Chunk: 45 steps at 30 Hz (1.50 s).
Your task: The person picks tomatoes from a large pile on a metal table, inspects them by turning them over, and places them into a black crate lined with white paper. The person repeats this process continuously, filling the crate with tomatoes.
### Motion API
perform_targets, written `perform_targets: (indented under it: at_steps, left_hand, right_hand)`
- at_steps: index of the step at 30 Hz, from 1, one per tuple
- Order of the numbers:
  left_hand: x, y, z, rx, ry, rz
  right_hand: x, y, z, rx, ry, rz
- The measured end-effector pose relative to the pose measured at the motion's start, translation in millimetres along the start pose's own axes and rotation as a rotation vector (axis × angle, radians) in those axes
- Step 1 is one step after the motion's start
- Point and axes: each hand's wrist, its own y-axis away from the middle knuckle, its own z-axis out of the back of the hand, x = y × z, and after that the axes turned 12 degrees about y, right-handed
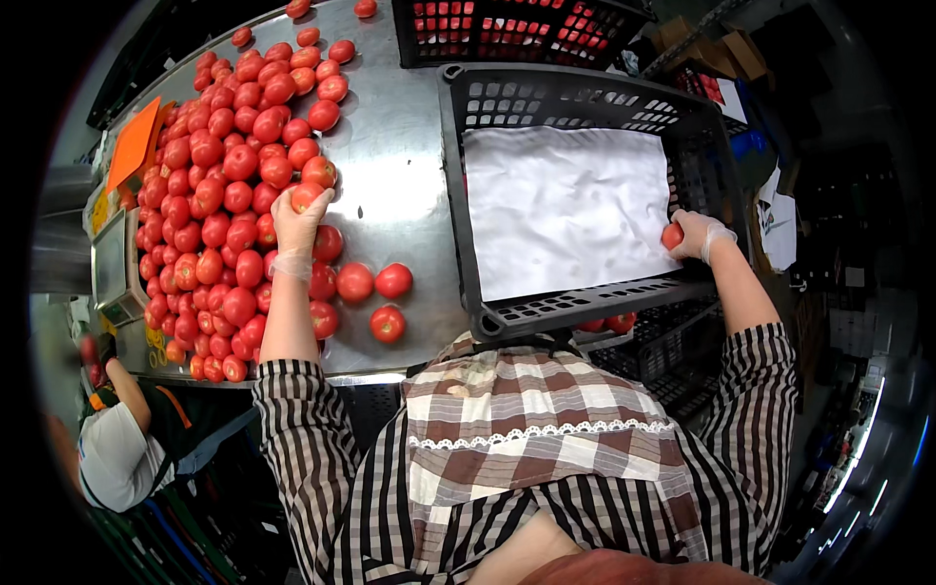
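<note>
My left hand, in a clear glove, grips a red tomato at the right side of a large tomato heap. The heap covers the left part of a steel table. My right hand, gloved too, holds another tomato inside a black plastic crate, near its right wall. A crumpled white paper sheet lines the crate, and the right hand's tomato is at the sheet's right edge. Three loose tomatoes lie between the heap and the crate.
A second black crate with tomatoes stands beyond the lined one. Left of the heap are an orange box and what looks like a weighing scale. Another person works at the lower left. Cardboard boxes lie at the upper right.
</note>
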Motion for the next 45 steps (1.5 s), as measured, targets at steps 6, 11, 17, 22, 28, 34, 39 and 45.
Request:
perform_targets:
  at_steps: [6, 11, 17, 22, 28, 34, 39, 45]
  left_hand:
    - [-47, 17, -41, 0.114, -0.749, -0.077]
    - [-38, 34, -41, 0.15, -0.835, -0.15]
    - [-29, 45, -54, 0.167, -0.91, -0.247]
    - [-28, 50, -55, 0.111, -0.906, -0.273]
    - [-155, 84, -81, 0.099, 0.11, -0.702]
    - [-238, 141, -100, 0.456, 0.289, -0.897]
    - [-208, 146, -90, 0.433, 0.609, -0.656]
    - [-175, 141, -57, 0.381, 1.37, 0.4]
  right_hand:
    - [10, -10, 6, 0.131, 0.24, -0.014]
    - [12, -20, -9, 0.022, 0.398, 0.074]
    - [10, -9, 2, 0.001, 0.268, 0.022]
    - [-12, -17, -7, -0.258, -0.601, 0.338]
    - [71, 50, 65, -0.204, -1.337, 0.686]
    - [145, 86, 101, -0.09, -1.533, 1.025]
    - [147, 68, 104, 0.025, -1.427, 0.995]
    - [1, -67, -14, -0.635, -0.52, 0.253]
